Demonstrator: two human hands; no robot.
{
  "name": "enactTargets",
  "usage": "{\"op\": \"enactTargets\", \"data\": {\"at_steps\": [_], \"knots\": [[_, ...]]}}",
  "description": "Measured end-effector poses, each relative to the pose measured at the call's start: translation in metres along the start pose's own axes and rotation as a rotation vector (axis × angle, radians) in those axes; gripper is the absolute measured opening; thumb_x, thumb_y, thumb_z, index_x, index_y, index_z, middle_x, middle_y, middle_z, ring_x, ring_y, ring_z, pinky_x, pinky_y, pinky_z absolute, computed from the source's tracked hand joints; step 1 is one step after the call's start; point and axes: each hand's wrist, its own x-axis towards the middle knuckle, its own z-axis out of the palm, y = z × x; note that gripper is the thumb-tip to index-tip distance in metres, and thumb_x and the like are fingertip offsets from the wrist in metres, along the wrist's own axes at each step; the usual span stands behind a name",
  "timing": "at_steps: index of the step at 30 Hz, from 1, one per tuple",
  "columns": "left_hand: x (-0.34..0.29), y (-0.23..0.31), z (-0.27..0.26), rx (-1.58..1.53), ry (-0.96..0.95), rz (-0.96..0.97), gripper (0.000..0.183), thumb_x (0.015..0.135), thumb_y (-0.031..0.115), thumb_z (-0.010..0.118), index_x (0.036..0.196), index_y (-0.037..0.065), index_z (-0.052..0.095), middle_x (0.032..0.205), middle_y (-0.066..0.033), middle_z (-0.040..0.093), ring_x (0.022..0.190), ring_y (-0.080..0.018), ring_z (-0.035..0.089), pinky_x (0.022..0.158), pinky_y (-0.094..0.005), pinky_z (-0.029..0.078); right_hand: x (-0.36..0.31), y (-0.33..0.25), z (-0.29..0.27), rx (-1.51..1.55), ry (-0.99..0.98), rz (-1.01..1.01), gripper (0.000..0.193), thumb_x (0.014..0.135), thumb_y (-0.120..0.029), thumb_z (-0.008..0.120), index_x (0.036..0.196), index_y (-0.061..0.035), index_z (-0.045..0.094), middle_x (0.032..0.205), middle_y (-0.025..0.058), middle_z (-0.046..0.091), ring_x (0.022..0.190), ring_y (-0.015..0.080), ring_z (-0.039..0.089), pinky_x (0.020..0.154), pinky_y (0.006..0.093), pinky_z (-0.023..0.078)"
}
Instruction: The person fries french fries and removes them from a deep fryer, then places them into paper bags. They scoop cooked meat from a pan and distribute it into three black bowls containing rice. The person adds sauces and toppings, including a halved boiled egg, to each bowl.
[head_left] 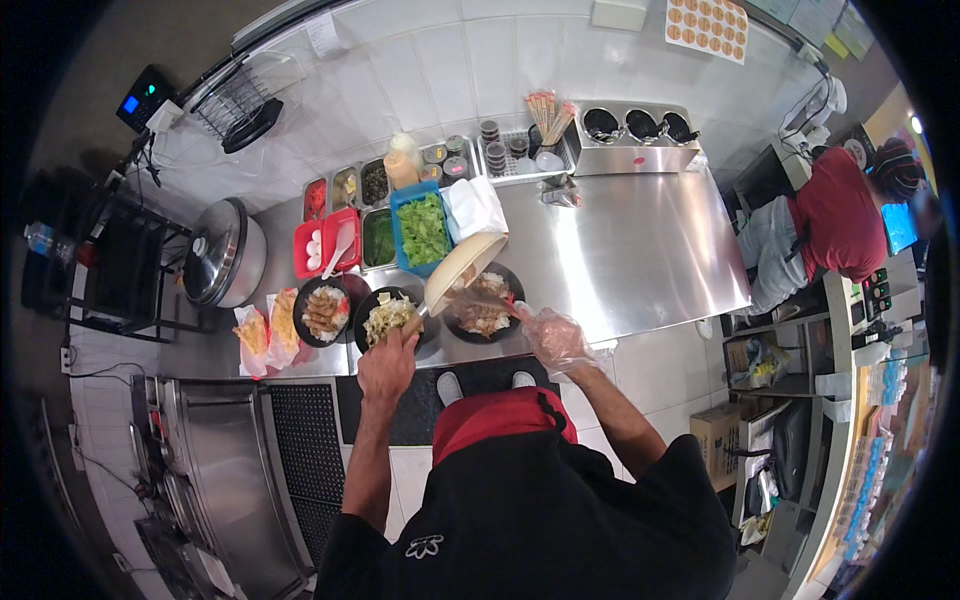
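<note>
I note left hand (388, 368) closed on handle (414, 321), cream pan (466, 268) tilted above rightmost bowl (516, 284); right hand (556, 338) curled, hold unclear.

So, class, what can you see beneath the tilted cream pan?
Below the pan in the left hand sits a black bowl, with white rice and brown food showing. The pan covers part of the bowl, so whatever lies there cannot be seen.

Three black bowls (368, 300), two snack packets (284, 333), one pan (470, 259).
</note>
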Motion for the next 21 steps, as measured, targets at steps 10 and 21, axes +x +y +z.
{"op": "enactTargets", "data": {"at_steps": [10,21], "knots": [[0.029,-0.012,-0.023,-0.028,-0.050,0.044,0.042,0.101,0.046,0.060,0.102,0.004,0.060,0.079,-0.0231,0.072,0.077,-0.0450,0.071,0.067,-0.0576,0.055,0.042,0.015,-0.040,0.087,0.267,-0.148,0.023,0.098,-0.032,0.065,0.112,-0.0160,0.073,0.081,0.0133,0.062,0.070,0.0336,0.066,0.061,0.0477,0.053],[0.038,-0.026,-0.028,-0.038,-0.058,0.106,0.042,0.099,0.046,0.063,0.096,0.003,0.062,0.076,-0.0224,0.071,0.073,-0.0439,0.071,0.067,-0.0572,0.055,0.061,0.042,-0.070,-0.028,0.466,-0.198,0.026,0.105,-0.038,0.056,0.121,-0.0230,0.070,0.074,0.0104,0.065,0.073,0.0340,0.067,0.069,0.0487,0.052]]}}
